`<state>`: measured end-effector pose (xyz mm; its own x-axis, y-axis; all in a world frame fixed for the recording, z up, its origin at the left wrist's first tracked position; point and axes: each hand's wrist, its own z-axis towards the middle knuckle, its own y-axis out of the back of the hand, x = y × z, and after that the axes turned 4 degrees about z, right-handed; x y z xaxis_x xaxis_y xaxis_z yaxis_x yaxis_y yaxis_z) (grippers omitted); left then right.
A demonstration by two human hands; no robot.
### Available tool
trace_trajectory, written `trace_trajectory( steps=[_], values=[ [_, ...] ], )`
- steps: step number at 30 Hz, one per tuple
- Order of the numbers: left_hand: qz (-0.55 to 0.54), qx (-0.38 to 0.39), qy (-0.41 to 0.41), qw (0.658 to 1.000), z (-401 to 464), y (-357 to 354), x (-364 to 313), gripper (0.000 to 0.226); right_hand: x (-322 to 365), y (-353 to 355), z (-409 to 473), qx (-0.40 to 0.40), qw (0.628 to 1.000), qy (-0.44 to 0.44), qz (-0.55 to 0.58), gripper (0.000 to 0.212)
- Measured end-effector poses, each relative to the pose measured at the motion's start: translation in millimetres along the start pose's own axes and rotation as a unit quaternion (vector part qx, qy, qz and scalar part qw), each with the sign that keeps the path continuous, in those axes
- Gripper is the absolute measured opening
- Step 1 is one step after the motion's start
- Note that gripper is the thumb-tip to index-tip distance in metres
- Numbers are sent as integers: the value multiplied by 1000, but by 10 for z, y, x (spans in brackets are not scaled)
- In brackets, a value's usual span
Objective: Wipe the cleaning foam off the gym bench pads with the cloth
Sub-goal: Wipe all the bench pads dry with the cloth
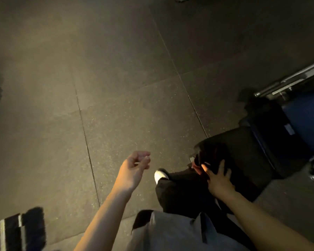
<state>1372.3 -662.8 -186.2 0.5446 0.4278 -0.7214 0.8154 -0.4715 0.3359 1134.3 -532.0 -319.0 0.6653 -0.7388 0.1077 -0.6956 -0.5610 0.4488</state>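
A black bench pad [246, 149] lies at the lower right, its near end by my leg. A dark cloth [205, 156] with a reddish edge is bunched on that near end. My right hand [218, 178] presses on the cloth with fingers spread, thumb toward the left. Out to the left, over the floor, my left hand [134, 169] hangs in the air with loosely curled fingers and holds nothing. The dim light shows no foam on the pad.
A blue pad [308, 122] and a chrome frame bar [288, 82] sit beyond the black pad at the right edge. Dark rubber floor tiles [116, 87] fill the rest. My white shoe [159, 175] stands beside the pad. A striped dark object [16, 230] lies at the lower left.
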Motion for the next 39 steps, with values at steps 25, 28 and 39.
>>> trace_trajectory(
  steps=[25, 28, 39],
  values=[
    [414, 466, -146, 768, 2203, -878, -2118, 22, 362, -160, 127, -150, 808, -313, 476, 62],
    [453, 492, -141, 730, 2253, -1460, -2361, 18, 357, -67, 231, -151, 782, -358, 487, 56],
    [593, 555, -191, 552, 2157, -3162, -3034, 15, 45, 423, 292, -149, 656, -482, 562, 52]
  ],
)
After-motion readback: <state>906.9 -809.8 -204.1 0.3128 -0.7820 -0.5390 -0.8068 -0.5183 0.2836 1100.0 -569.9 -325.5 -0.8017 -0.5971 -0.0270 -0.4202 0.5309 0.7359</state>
